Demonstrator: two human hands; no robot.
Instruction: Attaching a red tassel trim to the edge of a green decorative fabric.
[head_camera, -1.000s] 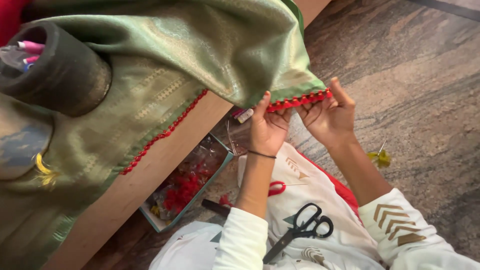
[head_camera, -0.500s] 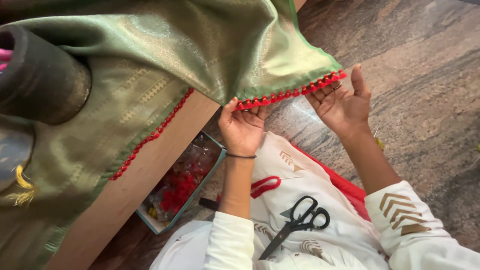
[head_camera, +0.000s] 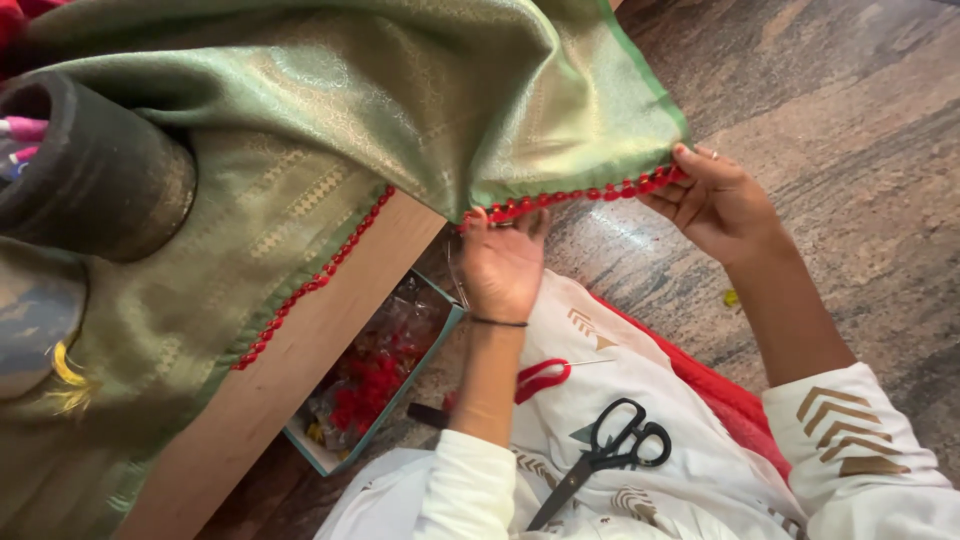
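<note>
A green and gold woven cloth (head_camera: 380, 110) hangs over a wooden board, and its lower hem carries a row of small red beads (head_camera: 575, 195). My left hand (head_camera: 503, 262) pinches that beaded hem at its left end. My right hand (head_camera: 715, 200) pinches the same hem at its right corner, so the edge is stretched straight between the two hands. A thin thread hangs down beside my left hand. Black scissors (head_camera: 605, 455) lie on my white-clothed lap, next to a red-handled tool (head_camera: 540, 378).
A dark cylindrical weight (head_camera: 95, 170) sits on the cloth at the upper left. Under the wooden board (head_camera: 300, 370) stands a teal tray (head_camera: 375, 370) of red beads and clear packets. The floor (head_camera: 860, 130) is grey-brown stone.
My hands have spread apart along the beaded hem: the right hand went right and up, the left hand went left. The hem is now pulled out longer and straighter.
</note>
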